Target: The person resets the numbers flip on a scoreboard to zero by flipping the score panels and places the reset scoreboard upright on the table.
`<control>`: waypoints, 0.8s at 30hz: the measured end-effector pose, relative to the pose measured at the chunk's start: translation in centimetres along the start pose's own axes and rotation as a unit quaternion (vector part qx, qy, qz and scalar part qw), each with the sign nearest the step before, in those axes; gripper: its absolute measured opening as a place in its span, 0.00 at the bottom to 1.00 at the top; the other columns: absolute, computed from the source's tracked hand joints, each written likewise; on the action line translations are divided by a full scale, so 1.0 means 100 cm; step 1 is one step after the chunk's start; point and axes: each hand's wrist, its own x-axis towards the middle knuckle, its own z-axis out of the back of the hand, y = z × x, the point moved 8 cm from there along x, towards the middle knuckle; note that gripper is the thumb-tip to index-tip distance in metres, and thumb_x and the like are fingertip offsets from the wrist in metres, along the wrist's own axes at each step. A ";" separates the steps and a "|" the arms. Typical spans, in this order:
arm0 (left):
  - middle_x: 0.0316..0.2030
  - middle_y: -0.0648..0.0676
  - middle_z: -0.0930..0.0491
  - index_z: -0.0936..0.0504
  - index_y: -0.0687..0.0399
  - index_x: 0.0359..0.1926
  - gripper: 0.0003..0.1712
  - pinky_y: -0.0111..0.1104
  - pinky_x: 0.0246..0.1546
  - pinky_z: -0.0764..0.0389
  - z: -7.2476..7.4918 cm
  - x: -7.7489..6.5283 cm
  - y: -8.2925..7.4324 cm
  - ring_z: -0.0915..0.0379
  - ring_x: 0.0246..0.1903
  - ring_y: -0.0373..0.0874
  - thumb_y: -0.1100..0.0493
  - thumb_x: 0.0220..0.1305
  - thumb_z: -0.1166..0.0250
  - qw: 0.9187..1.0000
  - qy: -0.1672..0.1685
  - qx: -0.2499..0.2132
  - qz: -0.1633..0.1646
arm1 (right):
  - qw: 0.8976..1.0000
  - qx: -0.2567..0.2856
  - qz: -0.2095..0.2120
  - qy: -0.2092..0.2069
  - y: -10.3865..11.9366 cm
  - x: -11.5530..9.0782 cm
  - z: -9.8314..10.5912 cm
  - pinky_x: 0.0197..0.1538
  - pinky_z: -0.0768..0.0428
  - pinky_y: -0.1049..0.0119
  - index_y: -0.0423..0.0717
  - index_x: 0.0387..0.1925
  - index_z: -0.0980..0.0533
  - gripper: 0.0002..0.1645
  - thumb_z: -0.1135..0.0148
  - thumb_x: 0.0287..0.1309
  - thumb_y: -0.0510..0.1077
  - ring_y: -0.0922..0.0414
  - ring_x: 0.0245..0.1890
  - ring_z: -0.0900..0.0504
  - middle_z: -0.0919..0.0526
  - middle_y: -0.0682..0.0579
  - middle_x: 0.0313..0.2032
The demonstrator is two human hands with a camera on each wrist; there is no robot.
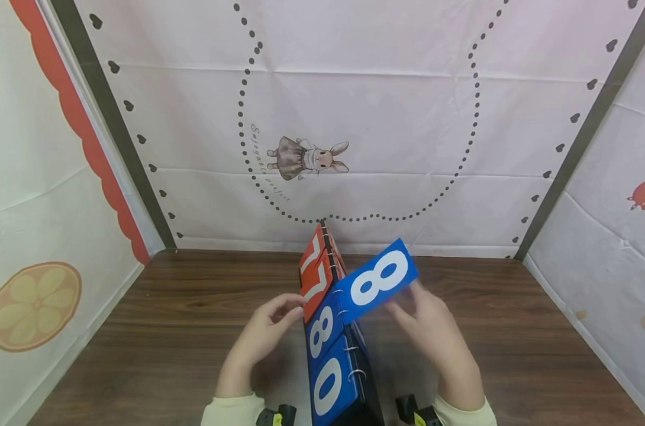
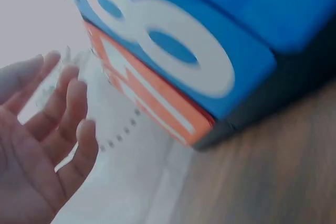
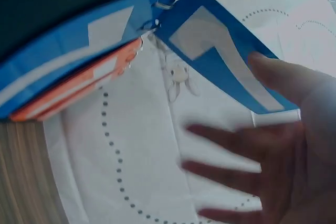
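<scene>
A flip scoreboard [image 1: 329, 349] stands lengthwise on the table, with red and blue number cards on rings along its top ridge. One blue card [image 1: 377, 280], raised off the right slope, shows an 8 in the head view and a 7 on its other face in the right wrist view. My right hand [image 1: 434, 328] is at the outer end of this card; one digit rests on the 7 face while the other fingers stretch out below, blurred. Beside the red cards [image 1: 316, 272] on the left slope is my left hand [image 1: 266, 328], its fingers loosely bent around nothing.
The brown wooden tabletop [image 1: 194, 331] runs back to a white printed cloth wall [image 1: 386, 148]. Cloth walls also close off the left and right sides. Black wrist devices [image 1: 276, 415] sit at both cuffs.
</scene>
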 end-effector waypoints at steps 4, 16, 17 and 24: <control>0.47 0.50 0.23 0.23 0.43 0.54 0.18 0.41 0.44 0.25 -0.019 -0.005 -0.020 0.29 0.45 0.47 0.49 0.65 0.43 0.993 0.095 -0.026 -0.058 | 0.992 0.012 0.104 0.065 0.018 -0.002 -0.019 0.51 0.26 0.50 0.47 0.51 0.23 0.17 0.46 0.64 0.47 0.52 0.50 0.23 0.19 0.51 0.47; 0.48 0.53 0.24 0.26 0.50 0.57 0.18 0.47 0.49 0.27 -0.031 -0.006 -0.027 0.28 0.48 0.50 0.54 0.67 0.46 0.980 0.164 -0.031 -0.112 | 0.969 0.012 0.183 0.164 0.040 -0.007 -0.054 0.61 0.46 0.37 0.52 0.59 0.29 0.23 0.49 0.65 0.52 0.50 0.66 0.43 0.31 0.56 0.61; 0.48 0.54 0.24 0.26 0.52 0.56 0.18 0.48 0.50 0.27 -0.030 -0.006 -0.027 0.27 0.47 0.50 0.54 0.68 0.46 0.980 0.160 -0.033 -0.114 | 0.968 0.009 0.190 0.165 0.041 -0.008 -0.055 0.62 0.47 0.38 0.52 0.59 0.29 0.22 0.49 0.65 0.51 0.51 0.67 0.44 0.30 0.57 0.61; 0.42 0.56 0.21 0.26 0.56 0.54 0.18 0.43 0.43 0.22 0.009 -0.004 -0.016 0.23 0.40 0.47 0.53 0.71 0.51 0.993 0.004 -0.096 -0.061 | 0.966 -0.002 0.196 0.170 0.045 -0.010 -0.058 0.63 0.50 0.39 0.53 0.60 0.30 0.23 0.48 0.64 0.49 0.51 0.67 0.44 0.29 0.57 0.60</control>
